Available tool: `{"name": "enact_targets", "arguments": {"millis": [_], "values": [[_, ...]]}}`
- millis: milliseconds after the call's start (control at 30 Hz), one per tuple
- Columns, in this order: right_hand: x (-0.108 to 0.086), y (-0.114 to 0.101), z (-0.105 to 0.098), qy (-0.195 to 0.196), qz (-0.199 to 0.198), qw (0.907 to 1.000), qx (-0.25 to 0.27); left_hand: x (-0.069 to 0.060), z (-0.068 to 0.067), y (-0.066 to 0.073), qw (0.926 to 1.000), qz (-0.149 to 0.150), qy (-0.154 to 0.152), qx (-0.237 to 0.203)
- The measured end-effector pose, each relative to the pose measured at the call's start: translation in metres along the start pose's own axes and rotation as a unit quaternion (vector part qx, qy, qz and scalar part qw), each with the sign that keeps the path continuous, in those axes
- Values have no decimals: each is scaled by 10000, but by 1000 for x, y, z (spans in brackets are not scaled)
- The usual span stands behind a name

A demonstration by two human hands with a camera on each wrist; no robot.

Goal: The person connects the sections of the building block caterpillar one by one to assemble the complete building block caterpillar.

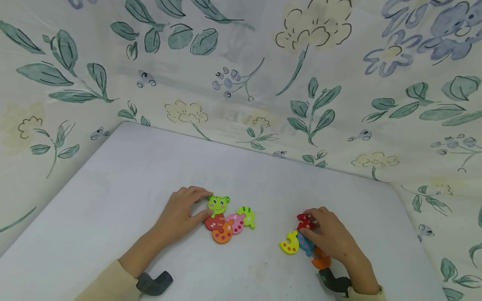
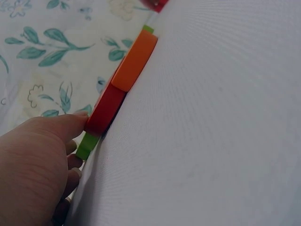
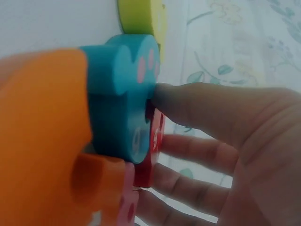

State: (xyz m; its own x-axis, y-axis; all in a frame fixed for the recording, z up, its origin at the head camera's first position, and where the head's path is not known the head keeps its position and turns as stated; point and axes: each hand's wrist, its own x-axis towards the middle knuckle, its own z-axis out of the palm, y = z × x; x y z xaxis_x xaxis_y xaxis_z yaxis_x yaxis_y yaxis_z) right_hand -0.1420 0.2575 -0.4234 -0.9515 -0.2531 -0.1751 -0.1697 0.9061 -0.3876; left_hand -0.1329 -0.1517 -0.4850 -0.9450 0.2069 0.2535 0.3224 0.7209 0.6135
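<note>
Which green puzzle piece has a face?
The green head at the left hand: it shows eyes and a smile. The striped green piece, beside the pink piece, has neither.

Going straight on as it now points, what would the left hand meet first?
Likely the green face, right at its fingers; the red 2 sits just beside it, so exact contact is uncertain.
</note>
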Motion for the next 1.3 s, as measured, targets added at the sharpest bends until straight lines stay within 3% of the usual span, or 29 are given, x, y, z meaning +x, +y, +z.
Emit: {"name": "enact_targets", "arguments": {"millis": [267,1300], "values": [[-3,1,-1,-15,-341,9994,-28,0,-1,2,10000,-4,-10,11],[-2,0,5,170,-451,9987,-168,0,-1,1,10000,36,-2,17]]}}
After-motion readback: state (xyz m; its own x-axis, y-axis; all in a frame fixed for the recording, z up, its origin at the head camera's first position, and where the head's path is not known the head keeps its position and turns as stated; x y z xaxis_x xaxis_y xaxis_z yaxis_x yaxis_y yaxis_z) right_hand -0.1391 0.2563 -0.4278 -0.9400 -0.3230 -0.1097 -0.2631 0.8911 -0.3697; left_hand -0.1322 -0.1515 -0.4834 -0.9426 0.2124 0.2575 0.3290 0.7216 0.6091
